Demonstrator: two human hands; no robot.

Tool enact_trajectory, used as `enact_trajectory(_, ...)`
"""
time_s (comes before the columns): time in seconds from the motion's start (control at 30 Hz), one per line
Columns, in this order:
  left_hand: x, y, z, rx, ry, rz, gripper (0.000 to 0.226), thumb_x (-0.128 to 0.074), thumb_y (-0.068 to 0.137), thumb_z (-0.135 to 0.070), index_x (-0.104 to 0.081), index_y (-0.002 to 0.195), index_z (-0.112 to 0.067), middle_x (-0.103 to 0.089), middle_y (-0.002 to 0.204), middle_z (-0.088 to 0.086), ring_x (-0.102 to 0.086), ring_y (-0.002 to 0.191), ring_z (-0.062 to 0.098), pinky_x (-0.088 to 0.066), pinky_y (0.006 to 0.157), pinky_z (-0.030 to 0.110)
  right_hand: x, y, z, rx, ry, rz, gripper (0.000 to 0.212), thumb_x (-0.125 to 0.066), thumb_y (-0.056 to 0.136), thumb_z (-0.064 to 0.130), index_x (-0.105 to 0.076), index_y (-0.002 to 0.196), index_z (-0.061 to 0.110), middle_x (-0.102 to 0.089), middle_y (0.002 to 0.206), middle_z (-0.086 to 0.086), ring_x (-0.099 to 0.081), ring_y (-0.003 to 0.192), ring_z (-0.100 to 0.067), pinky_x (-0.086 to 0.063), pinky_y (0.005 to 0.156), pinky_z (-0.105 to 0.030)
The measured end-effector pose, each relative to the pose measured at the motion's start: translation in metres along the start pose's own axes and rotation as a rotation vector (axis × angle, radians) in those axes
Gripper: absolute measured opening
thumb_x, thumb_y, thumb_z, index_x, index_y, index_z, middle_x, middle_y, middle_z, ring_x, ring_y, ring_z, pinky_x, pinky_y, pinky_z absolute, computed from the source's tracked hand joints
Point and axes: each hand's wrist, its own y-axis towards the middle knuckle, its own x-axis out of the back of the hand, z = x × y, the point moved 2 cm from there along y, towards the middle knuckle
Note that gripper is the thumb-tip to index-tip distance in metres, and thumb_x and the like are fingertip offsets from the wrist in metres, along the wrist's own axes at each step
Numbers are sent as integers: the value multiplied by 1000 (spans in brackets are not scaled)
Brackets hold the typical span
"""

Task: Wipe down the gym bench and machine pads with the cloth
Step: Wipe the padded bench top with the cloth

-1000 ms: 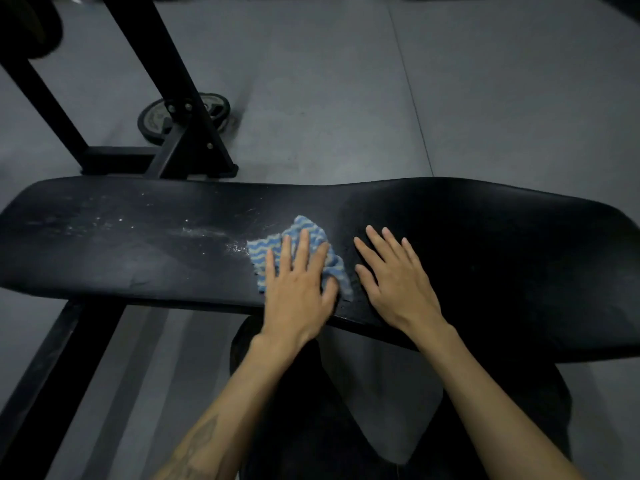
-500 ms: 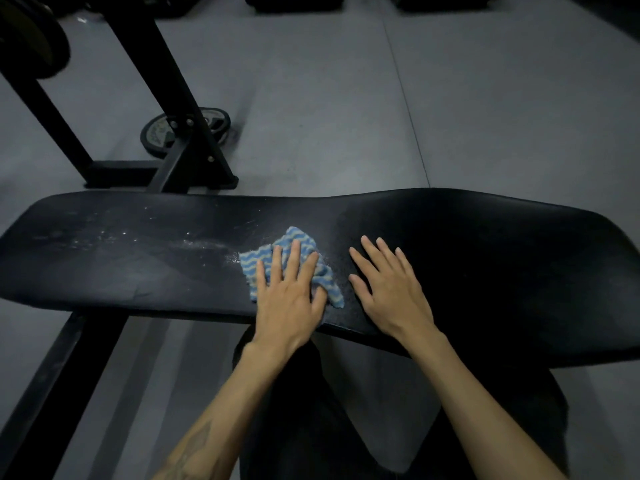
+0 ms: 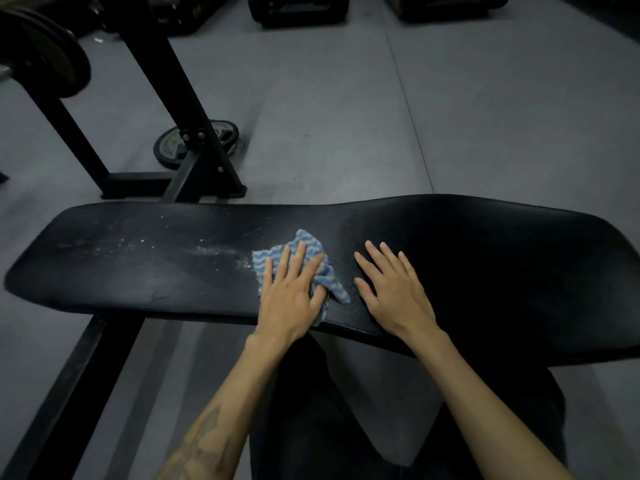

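A long black padded gym bench [image 3: 485, 258] runs across the view in front of me. White dusty specks streak its left half. A blue-and-white wavy-striped cloth [image 3: 308, 247] lies crumpled near the bench's middle. My left hand [image 3: 289, 296] presses flat on the cloth with straight fingers, covering its near part. My right hand [image 3: 391, 289] rests flat on the bare pad just right of the cloth, fingers spread.
A black steel rack frame [image 3: 180, 109] stands behind the bench on the left, with a weight plate [image 3: 169, 147] on the grey floor at its foot. A loaded barbell's plates [image 3: 45, 53] sit at far left. Dark equipment [image 3: 298, 8] lines the back. My dark-trousered legs are below the bench.
My left hand and the cloth have slid slightly left along the pad toward the dusty streak. The right hand stays flat beside them. The view has tilted up, showing more floor behind.
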Motion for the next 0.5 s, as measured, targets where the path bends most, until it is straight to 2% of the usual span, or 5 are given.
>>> enact_trajectory(0.1,-4,2,-18,78,-28,-30,75,-14,91,-54,-27,161,-31,-9,173,2,0,160,27,1,129,52,0,0,0,2,3,-4,68,-18,98,53,-39,155,23,-28,166,-2,-19,155,-23,-13,127,-45)
enact_trajectory(0.2,-8,-4,-26,-72,-7,-9,72,-13,95,-56,-26,162,-32,-9,173,-2,0,160,26,-2,129,51,-2,-1,-1,8,0,20,69,-14,98,54,-34,157,24,-23,167,-1,-14,156,-21,-10,127,-43)
enact_trajectory(0.33,-1,-7,-1,-253,-26,20,68,-19,96,-54,-28,161,-35,-11,172,-10,-3,160,17,-2,130,45,-1,0,-1,8,3,7,70,-13,97,55,-35,157,24,-24,167,-1,-15,156,-21,-10,127,-43)
enact_trajectory(0.4,0,-4,11,-189,-32,-13,67,-20,96,-53,-29,160,-35,-14,172,-8,-7,160,17,-5,129,46,-1,0,-1,6,1,11,71,-12,97,56,-34,157,25,-23,167,0,-14,156,-20,-8,127,-42)
enact_trajectory(0.5,1,0,8,34,-52,-81,70,-16,94,-53,-33,159,-33,-16,172,-2,-8,160,20,-4,130,44,-1,0,-1,1,-9,15,72,-10,96,56,-32,158,26,-21,168,1,-12,156,-19,-6,127,-40)
